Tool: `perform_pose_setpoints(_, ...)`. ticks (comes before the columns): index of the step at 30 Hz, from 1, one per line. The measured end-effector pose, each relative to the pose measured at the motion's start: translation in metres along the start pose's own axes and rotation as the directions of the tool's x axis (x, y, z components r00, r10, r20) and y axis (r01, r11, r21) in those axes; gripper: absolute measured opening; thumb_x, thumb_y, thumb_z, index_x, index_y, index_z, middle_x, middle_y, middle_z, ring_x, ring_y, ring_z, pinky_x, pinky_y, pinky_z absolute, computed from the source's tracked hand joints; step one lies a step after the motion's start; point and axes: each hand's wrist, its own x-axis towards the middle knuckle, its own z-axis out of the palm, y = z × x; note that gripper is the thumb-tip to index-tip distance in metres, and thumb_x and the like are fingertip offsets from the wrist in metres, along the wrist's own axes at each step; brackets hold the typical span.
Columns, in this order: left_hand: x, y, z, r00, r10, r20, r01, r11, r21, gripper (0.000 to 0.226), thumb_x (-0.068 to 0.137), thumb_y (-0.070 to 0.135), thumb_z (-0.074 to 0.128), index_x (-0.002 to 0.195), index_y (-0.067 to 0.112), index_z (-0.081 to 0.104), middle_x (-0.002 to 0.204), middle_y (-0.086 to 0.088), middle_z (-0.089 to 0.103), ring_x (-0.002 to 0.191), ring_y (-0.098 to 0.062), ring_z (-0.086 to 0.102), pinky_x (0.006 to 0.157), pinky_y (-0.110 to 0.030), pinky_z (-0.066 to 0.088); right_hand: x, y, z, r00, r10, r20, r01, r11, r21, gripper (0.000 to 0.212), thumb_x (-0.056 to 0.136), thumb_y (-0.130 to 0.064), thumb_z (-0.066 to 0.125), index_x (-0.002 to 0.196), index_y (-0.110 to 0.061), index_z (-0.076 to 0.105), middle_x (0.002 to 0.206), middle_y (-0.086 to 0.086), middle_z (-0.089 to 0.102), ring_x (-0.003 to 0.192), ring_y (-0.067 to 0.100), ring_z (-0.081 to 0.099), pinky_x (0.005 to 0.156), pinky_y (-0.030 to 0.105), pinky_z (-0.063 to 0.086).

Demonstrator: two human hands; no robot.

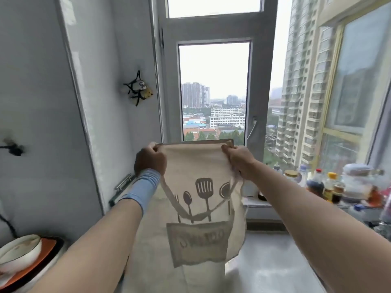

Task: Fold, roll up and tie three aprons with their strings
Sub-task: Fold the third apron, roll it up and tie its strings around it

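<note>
Both the left hand (150,160) and right hand (238,160) grip the apron (196,208) over a grey bench (275,271); bottles (321,187) line the right windowsill.

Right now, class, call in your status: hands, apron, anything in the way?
Left hand and right hand each pinch a top corner of the apron. Apron hangs upright, not yet folded. Bottles at right, apart from it.

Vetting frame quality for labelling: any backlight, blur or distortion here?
Head view: the bright window backlights the apron, its print dim; left hand, right hand and the bottles look soft; the wide lens bows the wall edge and tower block.
</note>
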Motion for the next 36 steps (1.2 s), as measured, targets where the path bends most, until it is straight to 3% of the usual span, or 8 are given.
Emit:
perform_pose_setpoints(2,-0.001,0.022,-0.010,0.999,0.014,-0.053,-0.011,0.999,0.047,0.033,0.087,0.028,0.045,0.096,0.011,0.071,0.099,-0.019,0.070,0.090,-0.039,0.062,0.077,-0.035,0.047,-0.011,-0.021,-0.010,0.998,0.043,0.048,-0.045,0.999,0.031,0.027,0.096,-0.032,0.059,0.092,-0.006,0.065,0.091,0.019,0.068,0.079,0.035,0.068,0.077,0.046,0.060)
perform_pose_setpoints(5,0.004,0.046,-0.020,1.000,0.013,-0.016,-0.011,0.996,0.085,0.036,0.085,0.030,0.042,0.084,0.008,0.070,0.089,-0.017,0.070,0.081,-0.035,0.061,0.074,-0.033,0.046,-0.022,-0.048,-0.026,0.975,0.091,0.205,-0.089,0.996,-0.015,0.018,0.095,-0.018,0.047,0.078,-0.015,0.053,0.064,0.008,0.053,0.051,0.023,0.053,0.049,0.031,0.050)
perform_pose_setpoints(9,0.017,0.053,-0.019,0.987,0.073,0.145,-0.101,0.975,0.199,0.034,0.087,0.031,0.040,0.081,0.012,0.068,0.083,-0.012,0.068,0.075,-0.032,0.061,0.070,-0.031,0.048,-0.003,-0.057,-0.043,0.999,-0.030,0.022,0.034,0.978,-0.205,0.018,0.084,-0.014,0.053,0.067,-0.017,0.050,0.063,0.004,0.049,0.053,0.019,0.045,0.054,0.030,0.037)
perform_pose_setpoints(15,0.028,0.039,0.016,0.951,0.110,0.291,-0.233,0.870,0.435,0.033,0.095,0.030,0.040,0.110,0.021,0.067,0.119,-0.014,0.057,0.101,-0.036,0.061,0.088,-0.039,0.050,0.025,-0.026,-0.056,0.934,-0.354,-0.040,0.158,0.513,-0.844,0.027,0.094,-0.039,0.055,0.095,-0.022,0.076,0.097,0.006,0.072,0.092,0.029,0.066,0.073,0.033,0.050)
perform_pose_setpoints(19,0.036,0.022,0.057,0.949,-0.015,0.316,-0.176,0.805,0.566,0.030,0.091,0.026,0.043,0.106,0.023,0.069,0.110,-0.006,0.066,0.097,-0.030,0.065,0.080,-0.035,0.052,0.059,0.006,-0.054,0.970,-0.212,-0.118,0.047,0.642,-0.765,0.032,0.095,-0.041,0.054,0.094,-0.018,0.076,0.084,0.003,0.075,0.076,0.025,0.072,0.069,0.032,0.055)
perform_pose_setpoints(24,0.051,-0.009,0.143,0.892,-0.192,0.410,0.120,0.974,0.195,0.029,0.081,0.011,0.044,0.080,0.013,0.072,0.075,-0.006,0.075,0.064,-0.028,0.072,0.068,-0.043,0.061,0.127,0.064,-0.043,0.984,0.096,-0.148,-0.141,0.934,-0.329,0.030,0.096,-0.021,0.051,0.081,-0.001,0.068,0.071,0.012,0.075,0.065,0.032,0.074,0.058,0.041,0.061)
perform_pose_setpoints(30,0.053,-0.066,0.254,0.850,-0.133,0.509,-0.016,0.961,0.277,0.034,0.100,0.030,0.043,0.130,0.025,0.059,0.130,-0.004,0.062,0.116,-0.030,0.057,0.094,-0.031,0.044,0.210,0.161,-0.034,0.997,0.031,-0.070,-0.068,0.788,-0.612,0.028,0.096,-0.023,0.050,0.100,-0.010,0.074,0.111,0.014,0.070,0.108,0.035,0.062,0.078,0.030,0.045)
perform_pose_setpoints(36,0.036,-0.134,0.334,0.717,-0.212,0.664,-0.097,0.913,0.396,0.035,0.102,0.031,0.036,0.128,0.021,0.056,0.128,-0.008,0.061,0.113,-0.030,0.056,0.091,-0.032,0.043,0.250,0.263,-0.020,0.985,0.157,0.071,-0.067,0.731,-0.679,0.032,0.102,-0.023,0.041,0.096,-0.008,0.068,0.116,0.020,0.067,0.108,0.037,0.059,0.078,0.033,0.040)
